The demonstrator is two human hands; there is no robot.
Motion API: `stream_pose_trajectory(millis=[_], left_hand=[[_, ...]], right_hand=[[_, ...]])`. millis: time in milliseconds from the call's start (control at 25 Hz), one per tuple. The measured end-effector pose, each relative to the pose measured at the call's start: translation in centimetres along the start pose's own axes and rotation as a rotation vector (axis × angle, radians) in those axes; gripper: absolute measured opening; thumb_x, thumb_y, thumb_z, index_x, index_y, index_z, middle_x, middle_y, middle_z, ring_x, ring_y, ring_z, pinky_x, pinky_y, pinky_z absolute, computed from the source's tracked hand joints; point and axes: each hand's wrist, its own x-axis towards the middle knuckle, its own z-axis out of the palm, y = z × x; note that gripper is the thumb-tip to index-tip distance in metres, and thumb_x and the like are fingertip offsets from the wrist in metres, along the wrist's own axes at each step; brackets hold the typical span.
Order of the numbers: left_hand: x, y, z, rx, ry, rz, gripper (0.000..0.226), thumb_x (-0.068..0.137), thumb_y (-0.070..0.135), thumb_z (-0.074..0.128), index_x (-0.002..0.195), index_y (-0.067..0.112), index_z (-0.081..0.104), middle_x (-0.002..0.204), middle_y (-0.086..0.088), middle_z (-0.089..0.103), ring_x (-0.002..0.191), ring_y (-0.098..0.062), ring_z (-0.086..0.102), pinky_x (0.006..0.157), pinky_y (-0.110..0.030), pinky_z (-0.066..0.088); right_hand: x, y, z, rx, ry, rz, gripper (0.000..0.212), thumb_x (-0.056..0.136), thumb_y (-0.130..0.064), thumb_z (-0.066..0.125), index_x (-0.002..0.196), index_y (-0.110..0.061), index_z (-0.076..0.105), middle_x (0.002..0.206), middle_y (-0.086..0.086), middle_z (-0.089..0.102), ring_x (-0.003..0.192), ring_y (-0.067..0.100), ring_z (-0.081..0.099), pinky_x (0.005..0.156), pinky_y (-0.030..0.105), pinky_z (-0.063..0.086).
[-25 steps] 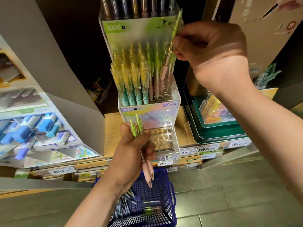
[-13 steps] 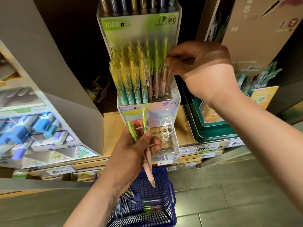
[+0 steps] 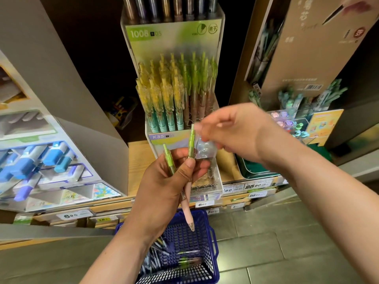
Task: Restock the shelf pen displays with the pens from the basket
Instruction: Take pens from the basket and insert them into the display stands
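My left hand (image 3: 162, 183) grips two pens with green tops and pink barrels in front of the clear K35 pen display (image 3: 164, 138). One pen (image 3: 191, 140) stands higher than the other pen (image 3: 169, 158). My right hand (image 3: 238, 132) is blurred, and its curled fingertips pinch the top of the higher pen. The display's upper tier holds several yellow-teal and green-pink pens (image 3: 174, 95). Its lower front tier (image 3: 205, 181) shows empty ring slots. A blue basket (image 3: 214, 240) sits on the floor below with several pens inside.
A blue and purple marker display (image 3: 41, 160) stands to the left behind a grey divider. On the right are a green tray (image 3: 252, 171) and a brown cardboard pen display (image 3: 307, 58). Price tags line the wooden shelf edge (image 3: 141, 160). Grey floor tiles lie beside the basket.
My right hand left the pen it was slotting into the upper tier and came down to the top of a pen in my left hand. The left hand stayed put.
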Motion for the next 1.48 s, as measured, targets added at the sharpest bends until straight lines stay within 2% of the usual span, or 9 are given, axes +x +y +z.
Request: stream_pose_trajectory(millis=[160, 320, 480, 600, 920, 1120, 1280, 1360, 1480], left_hand=[[0.1, 0.4, 0.2, 0.022, -0.019, -0.002, 0.031, 0.091, 0.022, 0.066, 0.117, 0.007, 0.072, 0.108, -0.02, 0.076, 0.107, -0.027, 0.073, 0.094, -0.032, 0.057], [0.1, 0.2, 0.3, 0.115, 0.027, -0.061, 0.026, 0.095, 0.03, 0.06, 0.103, 0.012, 0.077, 0.094, -0.01, 0.076, 0.094, -0.024, 0.074, 0.09, -0.035, 0.059], [0.2, 0.1, 0.1, 0.154, 0.097, -0.141, 0.03, 0.106, 0.032, 0.046, 0.113, 0.004, 0.053, 0.07, -0.003, 0.041, 0.058, -0.018, 0.044, 0.055, -0.027, 0.046], [0.3, 0.4, -0.1, 0.109, 0.096, -0.183, 0.015, 0.108, 0.022, 0.045, 0.098, 0.02, 0.034, 0.069, -0.001, 0.029, 0.054, -0.015, 0.021, 0.044, -0.025, 0.028], [0.3, 1.0, 0.1, -0.075, 0.043, -0.148, 0.016, 0.084, 0.01, 0.055, 0.095, 0.015, 0.045, 0.079, -0.007, 0.048, 0.056, -0.016, 0.04, 0.049, -0.028, 0.038], [-0.1, 1.3, -0.3, 0.165, 0.002, -0.022, 0.023, 0.099, 0.027, 0.06, 0.105, 0.005, 0.056, 0.086, -0.007, 0.057, 0.07, -0.018, 0.052, 0.064, -0.031, 0.048], [-0.2, 1.1, -0.4, 0.251, 0.0, 0.036, 0.034, 0.097, 0.034, 0.056, 0.119, 0.007, 0.055, 0.078, -0.002, 0.06, 0.064, -0.016, 0.051, 0.051, -0.022, 0.045], [-0.1, 0.9, -0.4, 0.24, 0.011, 0.028, 0.031, 0.099, 0.031, 0.056, 0.119, 0.008, 0.057, 0.078, -0.002, 0.059, 0.062, -0.015, 0.048, 0.047, -0.022, 0.04], [0.1, 0.6, -0.2, 0.107, -0.007, -0.009, 0.024, 0.097, 0.018, 0.06, 0.12, 0.012, 0.063, 0.086, -0.009, 0.061, 0.069, -0.018, 0.053, 0.06, -0.028, 0.043]], right_hand=[[-1.3, 1.0, 1.5, 0.229, -0.154, 0.007, 0.011, 0.087, -0.022, 0.077, 0.093, -0.012, 0.077, 0.082, 0.007, 0.077, 0.073, 0.014, 0.071, 0.082, 0.031, 0.06], [-1.1, 0.8, 0.9, 0.482, 0.025, 0.012, 0.004, 0.091, -0.007, 0.069, 0.094, -0.007, 0.073, 0.077, 0.004, 0.073, 0.072, 0.015, 0.066, 0.074, 0.027, 0.061], [0.1, -0.4, -2.9, 0.553, 0.295, -0.103, 0.014, 0.096, 0.0, 0.061, 0.107, -0.003, 0.07, 0.089, 0.006, 0.074, 0.084, 0.016, 0.073, 0.076, 0.019, 0.059], [1.2, -1.6, -5.0, 0.448, 0.484, -0.275, 0.011, 0.097, -0.004, 0.063, 0.105, -0.008, 0.069, 0.092, 0.006, 0.073, 0.086, 0.014, 0.075, 0.082, 0.023, 0.059], [2.5, -2.5, -3.4, 0.182, 0.479, -0.344, 0.021, 0.094, -0.011, 0.067, 0.092, -0.032, 0.07, 0.075, -0.016, 0.072, 0.079, 0.01, 0.075, 0.082, 0.027, 0.06], [3.0, -1.2, -2.6, 0.09, 0.447, -0.272, 0.014, 0.091, -0.02, 0.072, 0.104, -0.024, 0.077, 0.086, -0.008, 0.076, 0.08, 0.01, 0.074, 0.084, 0.034, 0.06], [3.5, -0.4, -1.8, -0.016, 0.423, -0.238, 0.014, 0.094, -0.023, 0.069, 0.106, -0.019, 0.076, 0.086, 0.001, 0.076, 0.081, 0.019, 0.074, 0.086, 0.039, 0.059], [3.6, -0.5, -1.6, -0.021, 0.43, -0.237, 0.015, 0.094, -0.022, 0.069, 0.106, -0.017, 0.076, 0.087, 0.001, 0.075, 0.083, 0.02, 0.073, 0.087, 0.038, 0.058], [3.5, -0.7, -1.9, -0.097, 0.409, -0.201, 0.015, 0.093, -0.027, 0.069, 0.104, -0.02, 0.077, 0.088, -0.003, 0.075, 0.084, 0.015, 0.072, 0.088, 0.032, 0.057]])
